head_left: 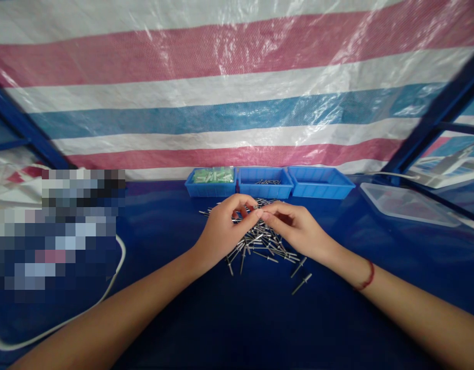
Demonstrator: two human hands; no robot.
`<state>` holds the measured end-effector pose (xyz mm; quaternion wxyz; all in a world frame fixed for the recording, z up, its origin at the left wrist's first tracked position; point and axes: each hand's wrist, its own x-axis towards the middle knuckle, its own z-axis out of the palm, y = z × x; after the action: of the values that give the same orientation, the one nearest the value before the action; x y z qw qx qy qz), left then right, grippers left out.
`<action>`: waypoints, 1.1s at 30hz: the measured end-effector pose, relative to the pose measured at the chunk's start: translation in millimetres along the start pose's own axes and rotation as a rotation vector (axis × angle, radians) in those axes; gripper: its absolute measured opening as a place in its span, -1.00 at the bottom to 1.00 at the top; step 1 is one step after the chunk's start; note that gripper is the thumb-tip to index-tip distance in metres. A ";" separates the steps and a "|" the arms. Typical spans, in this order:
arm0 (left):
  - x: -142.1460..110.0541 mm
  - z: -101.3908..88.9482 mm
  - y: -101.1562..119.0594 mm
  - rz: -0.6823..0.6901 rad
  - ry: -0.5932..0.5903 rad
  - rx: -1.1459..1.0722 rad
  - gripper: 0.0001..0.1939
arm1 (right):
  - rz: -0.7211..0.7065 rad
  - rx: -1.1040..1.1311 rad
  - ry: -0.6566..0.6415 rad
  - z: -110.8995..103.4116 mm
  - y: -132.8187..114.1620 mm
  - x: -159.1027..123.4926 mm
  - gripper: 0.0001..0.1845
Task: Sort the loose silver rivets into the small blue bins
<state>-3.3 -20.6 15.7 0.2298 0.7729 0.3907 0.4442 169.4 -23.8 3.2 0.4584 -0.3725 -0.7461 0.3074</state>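
Observation:
My left hand (225,226) and my right hand (301,228) meet above a loose pile of blind rivets (260,240) on the dark blue table. Both are closed in a pinch, thumbs and fingertips touching or nearly touching. Whatever lies between the fingertips is too small and covered to make out. The rivets are silver, with long thin pins, and point in all directions. A single rivet (302,283) lies apart at the near right of the pile, and my hands hide part of the heap.
Three blue bins stand in a row behind the pile: the left bin (212,191) holds green-and-white pieces, the middle bin (265,192) several rivets, and beside it is the right bin (322,191). A translucent lid (408,204) lies at right. A white cable (121,257) curves at left near a blurred-out area.

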 end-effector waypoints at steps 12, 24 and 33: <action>5.5 -1.3 -7.7 -0.130 -0.040 0.018 -0.81 | 0.084 -0.751 0.454 -55.5 43.4 25.9 -0.67; 21.9 -24.1 -47.6 0.049 -0.221 0.553 -0.82 | 0.067 -0.873 0.407 -53.3 45.0 26.8 -0.64; 27.5 -22.3 -50.8 -0.005 -0.351 0.631 -0.75 | -0.028 -0.765 0.348 -37.7 30.5 19.8 -0.75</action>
<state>-34.7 31.8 5.1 0.0444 0.8694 0.4649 0.1615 206.2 13.5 2.5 0.4102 -0.5522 -0.7228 -0.0655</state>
